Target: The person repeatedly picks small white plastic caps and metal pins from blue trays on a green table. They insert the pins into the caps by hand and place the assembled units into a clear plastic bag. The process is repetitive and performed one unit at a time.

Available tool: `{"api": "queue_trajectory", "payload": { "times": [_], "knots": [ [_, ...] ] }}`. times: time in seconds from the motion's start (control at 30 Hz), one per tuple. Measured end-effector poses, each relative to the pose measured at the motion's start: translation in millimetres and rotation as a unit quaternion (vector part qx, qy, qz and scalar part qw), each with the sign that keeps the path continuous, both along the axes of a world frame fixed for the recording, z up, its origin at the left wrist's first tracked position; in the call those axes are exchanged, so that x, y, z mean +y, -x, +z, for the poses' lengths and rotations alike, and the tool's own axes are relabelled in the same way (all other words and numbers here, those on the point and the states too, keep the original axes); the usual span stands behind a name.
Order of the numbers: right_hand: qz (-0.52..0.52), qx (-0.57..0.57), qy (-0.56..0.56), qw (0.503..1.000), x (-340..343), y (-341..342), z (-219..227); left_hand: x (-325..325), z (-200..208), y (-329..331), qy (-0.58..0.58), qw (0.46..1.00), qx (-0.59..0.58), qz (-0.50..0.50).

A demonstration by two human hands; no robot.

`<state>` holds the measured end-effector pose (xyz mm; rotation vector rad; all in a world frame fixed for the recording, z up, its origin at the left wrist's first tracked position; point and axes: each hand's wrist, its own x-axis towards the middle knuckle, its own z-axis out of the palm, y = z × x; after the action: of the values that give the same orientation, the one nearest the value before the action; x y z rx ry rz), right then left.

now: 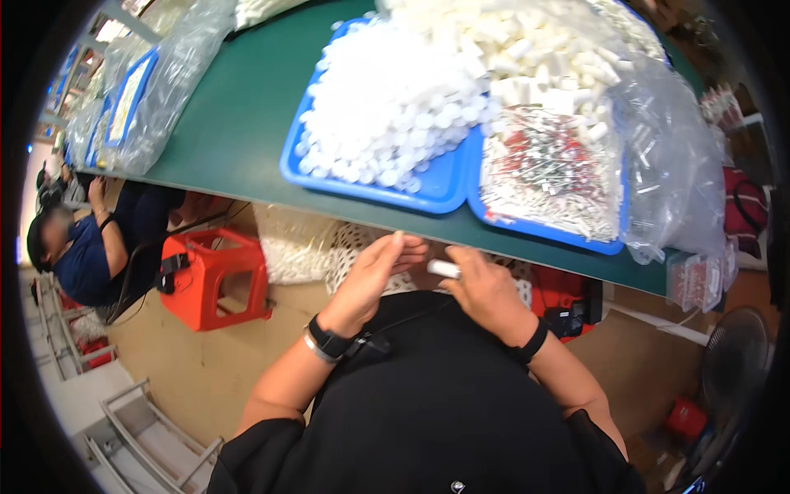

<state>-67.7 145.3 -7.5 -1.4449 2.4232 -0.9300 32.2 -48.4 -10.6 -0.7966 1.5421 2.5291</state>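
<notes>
Between the thumb and fingers of my right hand point(491, 292) is a small white plastic cylinder point(444, 268), just in front of the table edge. My left hand point(372, 276) hovers to its left, apart from it, fingers stretched out and nothing visible in them. Beyond my hands, a blue tray point(436, 191) holds a heap of small white translucent caps point(354, 115). Beside it on the right, a second blue tray point(568, 236) carries many thin white sticks with metal and red parts point(547, 156). White cylindrical pieces point(535, 62) are piled behind.
The green table point(222, 123) spans the front. Clear plastic bags lie at the right point(671, 156) and left point(185, 74). A red stool point(216, 280) stands at the left, near a seated person point(86, 255). A black fan point(736, 354) is at the lower right.
</notes>
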Motion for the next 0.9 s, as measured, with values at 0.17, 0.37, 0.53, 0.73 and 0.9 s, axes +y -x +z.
{"api": "queue_trajectory", "payload": {
  "times": [0.17, 0.37, 0.53, 0.73, 0.9],
  "knots": [
    [-0.028, 0.073, 0.053, 0.996, 13.9, 17.1, 40.7, -13.5, 21.3, 6.7, 0.122, 0.992, 0.032, 0.003],
    [-0.224, 0.219, 0.018, 0.95, 62.4, 83.9, 73.2, -19.0, 45.4, 39.7, 0.376, 0.92, 0.107, 0.01],
    [-0.231, 0.294, -0.093, 0.923, 68.6, 107.7, 62.5, -24.8, 45.8, 79.7, 0.681, 0.704, 0.2, 0.012],
    [-0.227, 0.3, -0.133, 0.917, 72.8, 102.8, 70.3, -23.3, 41.0, 97.6, 0.746, 0.642, 0.176, 0.009],
    [-0.261, 0.271, -0.084, 0.923, 73.7, 98.8, 97.5, -29.1, 34.5, 106.2, 0.762, 0.628, 0.157, 0.018]
  ]
}}
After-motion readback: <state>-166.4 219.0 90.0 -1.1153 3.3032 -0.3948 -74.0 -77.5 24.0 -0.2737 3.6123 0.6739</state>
